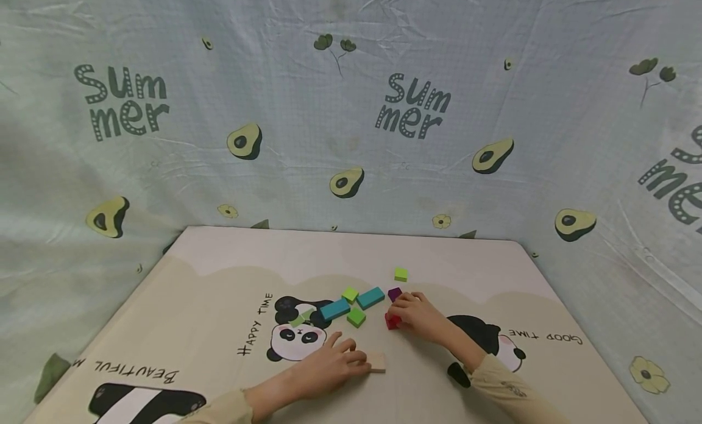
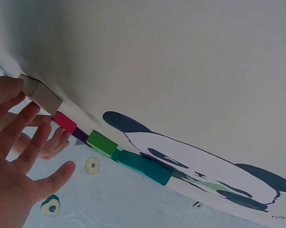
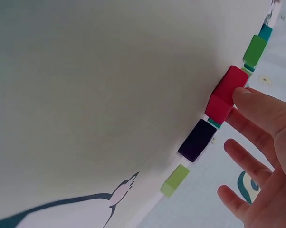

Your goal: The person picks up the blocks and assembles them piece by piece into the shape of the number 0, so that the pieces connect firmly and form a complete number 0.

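Note:
With its thumb and index finger, my left hand (image 1: 334, 366) pinches the left end of a plain wooden block (image 1: 377, 362) on the table; its other fingers are spread in the left wrist view. My right hand (image 1: 422, 317) holds a red block (image 3: 228, 92), thumb on the near face and index finger behind it. Just beyond that hand lies a purple block (image 1: 394, 293), which looks almost black in the right wrist view. Two teal blocks (image 1: 335, 309) and two green blocks (image 1: 356, 317) are grouped to the left of the red one.
A light green block (image 1: 401, 275) stands farther back, past the purple one. Pale green pieces (image 1: 301, 317) lie at the left end of the teal blocks, over the printed panda (image 1: 296, 342). A curtain (image 1: 351, 107) with avocado prints hangs behind the table (image 1: 219, 247).

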A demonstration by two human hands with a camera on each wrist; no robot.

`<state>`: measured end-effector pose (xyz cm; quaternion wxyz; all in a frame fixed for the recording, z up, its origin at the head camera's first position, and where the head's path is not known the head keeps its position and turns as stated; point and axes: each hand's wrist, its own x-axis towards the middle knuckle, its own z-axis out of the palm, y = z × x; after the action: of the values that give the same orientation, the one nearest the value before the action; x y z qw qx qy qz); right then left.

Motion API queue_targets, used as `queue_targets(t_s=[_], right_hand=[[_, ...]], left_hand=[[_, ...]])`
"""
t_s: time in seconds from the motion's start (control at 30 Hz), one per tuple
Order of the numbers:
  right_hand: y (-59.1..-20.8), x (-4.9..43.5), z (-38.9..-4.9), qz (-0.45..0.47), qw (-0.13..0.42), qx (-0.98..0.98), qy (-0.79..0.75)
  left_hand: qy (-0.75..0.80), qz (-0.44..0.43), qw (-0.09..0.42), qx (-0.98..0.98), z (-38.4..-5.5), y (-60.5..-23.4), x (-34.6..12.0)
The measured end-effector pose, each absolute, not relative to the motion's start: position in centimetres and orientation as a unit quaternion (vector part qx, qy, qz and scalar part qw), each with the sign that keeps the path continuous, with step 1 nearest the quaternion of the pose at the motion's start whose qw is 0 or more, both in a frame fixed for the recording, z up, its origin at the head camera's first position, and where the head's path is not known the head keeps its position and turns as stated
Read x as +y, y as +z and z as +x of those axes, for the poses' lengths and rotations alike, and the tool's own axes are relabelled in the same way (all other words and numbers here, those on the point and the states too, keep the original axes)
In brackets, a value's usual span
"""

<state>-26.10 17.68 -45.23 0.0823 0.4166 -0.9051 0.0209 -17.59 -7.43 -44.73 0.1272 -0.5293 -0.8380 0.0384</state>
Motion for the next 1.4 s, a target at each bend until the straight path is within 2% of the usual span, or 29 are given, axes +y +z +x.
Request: queue_targets(t_s=[0.2,0.63,1.03,1.4], right_hand=[[-45.2,17.8,-25.2,0.418,0.063,-0.906,0.020],[-45.1,17.8,-23.1,0.452,0.083,-0.888,0.019],[-44.8,17.7,-21.6,0.433,0.043,-0.900,0.031],[-45.1,17.6,-20.8,0.443,0.092,-0.891,0.043]], left_hand=[[0.041,-0.528,0.129,-0.838,-17.4,-44.8,-7.4],[0.039,-0.523,0.125,-0.842,-17.4,-44.7,-7.5],[0.042,-0.526,0.142,-0.837,-17.3,-44.6,-7.4],[0.036,-0.526,0.133,-0.839,-17.2,-44.7,-7.4]])
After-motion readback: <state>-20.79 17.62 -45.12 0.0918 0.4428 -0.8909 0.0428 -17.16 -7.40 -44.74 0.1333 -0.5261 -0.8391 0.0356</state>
